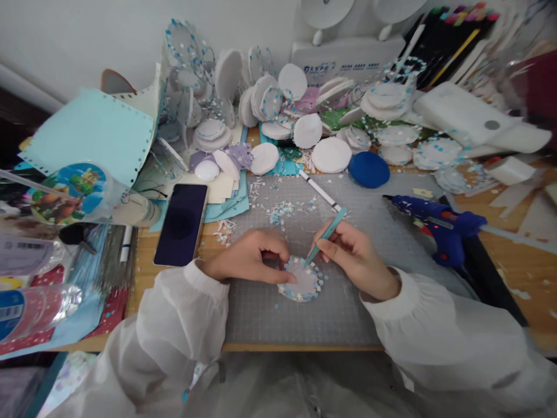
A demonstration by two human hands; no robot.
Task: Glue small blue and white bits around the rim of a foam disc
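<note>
A round white disc, its rim dotted with small blue and white paper bits, lies on the grey cutting mat. My left hand grips the disc's left side, thumb on its top and the other fingers curled at its edge. Teal tweezers are pinched in my right hand, their tips pointing down at the disc's rim. Whether the tips hold a bit is too small to tell. Beyond my hands, blue and white paper scraps are scattered over the mat, near a white pen.
A dark phone lies to the left, beside a clear cup and bottles. At right rests a blue glue gun. Many white discs crowd the back, with a blue round lid and a white device.
</note>
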